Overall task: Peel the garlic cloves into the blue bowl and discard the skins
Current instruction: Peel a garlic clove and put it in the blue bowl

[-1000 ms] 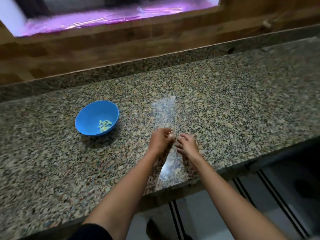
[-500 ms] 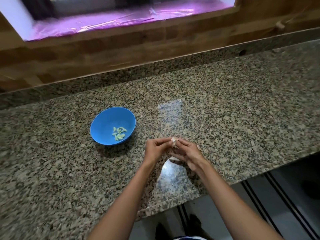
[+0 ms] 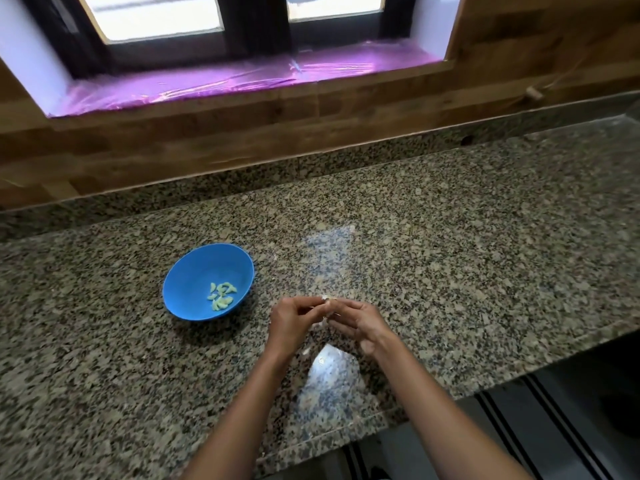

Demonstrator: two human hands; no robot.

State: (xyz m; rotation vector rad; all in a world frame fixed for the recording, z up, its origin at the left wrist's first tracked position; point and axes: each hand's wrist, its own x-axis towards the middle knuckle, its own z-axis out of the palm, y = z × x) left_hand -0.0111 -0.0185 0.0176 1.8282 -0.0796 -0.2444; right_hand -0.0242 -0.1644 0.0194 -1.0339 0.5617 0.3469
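Blue bowl [image 3: 194, 289], solid colour, pale yellow-green garlic cloves [image 3: 222, 296] inside. Countertop [image 3: 450, 254] speckled granite: black, grey, tan flecks. Backsplash [image 3: 311, 129] brown wood grain in planks. Window sill [image 3: 242, 81] covered in shiny magenta-purple film. Whitish garlic clove [image 3: 325, 299] between the hands.

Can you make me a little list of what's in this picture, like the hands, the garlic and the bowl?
left hand: pinches a garlic clove
right hand: pinches the same clove
blue bowl: on the granite counter, left of both hands
inside it: a few peeled cloves
clove being held: above the counter, outside the bowl
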